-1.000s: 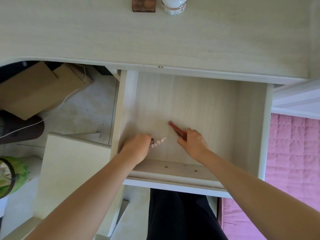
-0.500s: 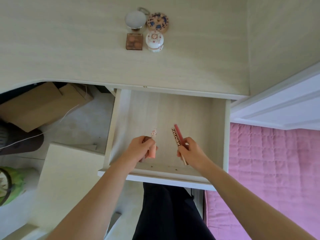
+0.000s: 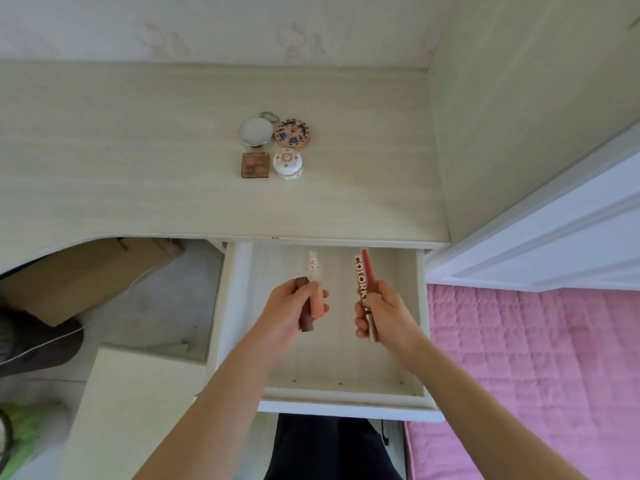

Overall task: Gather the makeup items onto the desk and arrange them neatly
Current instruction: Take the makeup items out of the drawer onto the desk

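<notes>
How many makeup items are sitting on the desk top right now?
4, clustered mid-desk: round mirror back left, floral compact back right, square palette front left, white jar front right.

Beyond pale wood-grain drawer (image 3: 398, 341): white-lidded compact (image 3: 255, 131), blue-flowered tin (image 3: 292, 132), brown palette (image 3: 255, 164), white floral jar (image 3: 287, 163). Right: pink quilt (image 3: 536, 375).

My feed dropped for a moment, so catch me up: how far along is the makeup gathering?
Done: four small items sit in a tidy square on the desk. In hand: the left hand grips a brown tube and a pinkish one; the right hand grips two slim sticks, all above the open drawer. Left: set these four beside the group.
</notes>
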A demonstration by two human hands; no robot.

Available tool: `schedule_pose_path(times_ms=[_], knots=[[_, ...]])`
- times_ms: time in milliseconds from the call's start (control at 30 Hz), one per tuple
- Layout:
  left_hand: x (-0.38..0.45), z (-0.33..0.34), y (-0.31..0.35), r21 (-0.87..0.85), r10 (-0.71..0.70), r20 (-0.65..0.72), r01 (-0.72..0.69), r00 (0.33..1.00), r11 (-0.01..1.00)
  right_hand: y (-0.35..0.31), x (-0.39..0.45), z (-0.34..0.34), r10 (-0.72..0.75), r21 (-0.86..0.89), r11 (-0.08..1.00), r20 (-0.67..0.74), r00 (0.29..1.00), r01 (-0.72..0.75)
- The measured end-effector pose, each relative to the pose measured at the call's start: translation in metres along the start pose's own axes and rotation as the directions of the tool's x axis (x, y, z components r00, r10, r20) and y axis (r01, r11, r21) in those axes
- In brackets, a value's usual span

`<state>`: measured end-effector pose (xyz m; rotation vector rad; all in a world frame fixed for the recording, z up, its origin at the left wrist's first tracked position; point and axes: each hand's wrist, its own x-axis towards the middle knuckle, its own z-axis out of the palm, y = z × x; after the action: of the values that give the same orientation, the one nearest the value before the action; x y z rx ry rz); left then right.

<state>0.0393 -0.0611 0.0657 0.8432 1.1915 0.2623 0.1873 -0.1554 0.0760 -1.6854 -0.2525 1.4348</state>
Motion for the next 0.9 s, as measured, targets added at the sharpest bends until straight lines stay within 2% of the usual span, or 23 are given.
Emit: schedule_pose_path(times_ms=[133,267,433,500,600,700,767,900], knots=[[0.018,0.012,0.044,0.044,0.058,0.047,-0.06,0.997,0.997,-0.034,0.013,-0.002,-0.035,-0.006,0.999,-0.04,0.999,0.034],[0.045,0.024,0.088,0.043,0.073,0.024,-0.074,0.997,0.996,-0.069,0.038,-0.001,-0.017,-0.027,1.0,-0.09,0.996,0.014],[0.062,0.041,0.12,0.049,0.097,-0.015,-0.096,0.995,0.994,-0.096,0.066,0.0,-0.072,-0.075,0.995,-0.171,0.983,0.059],[0.114,0.048,0.16,0.102,0.078,-0.004,-0.077,0.997,0.992,-0.132,0.122,0.004,-0.079,-0.091,0.994,-0.238,0.968,0.059],[0.128,0.054,0.176,0.192,0.103,-0.008,-0.099,0.995,0.976,-0.15,0.135,0.005,-0.09,-0.178,0.983,-0.252,0.963,0.045],[0.15,0.061,0.183,0.312,0.089,-0.065,-0.065,0.994,0.948,-0.161,0.158,0.007,-0.093,-0.238,0.971,-0.259,0.962,0.03],[0.163,0.063,0.19,0.418,0.108,-0.124,-0.046,0.986,0.907,-0.17,0.172,0.008,-0.111,-0.267,0.963,-0.284,0.952,0.033],[0.184,0.066,0.199,0.538,0.166,-0.139,-0.066,0.976,0.84,-0.182,0.193,0.01,-0.141,-0.322,0.946,-0.326,0.935,0.03]])
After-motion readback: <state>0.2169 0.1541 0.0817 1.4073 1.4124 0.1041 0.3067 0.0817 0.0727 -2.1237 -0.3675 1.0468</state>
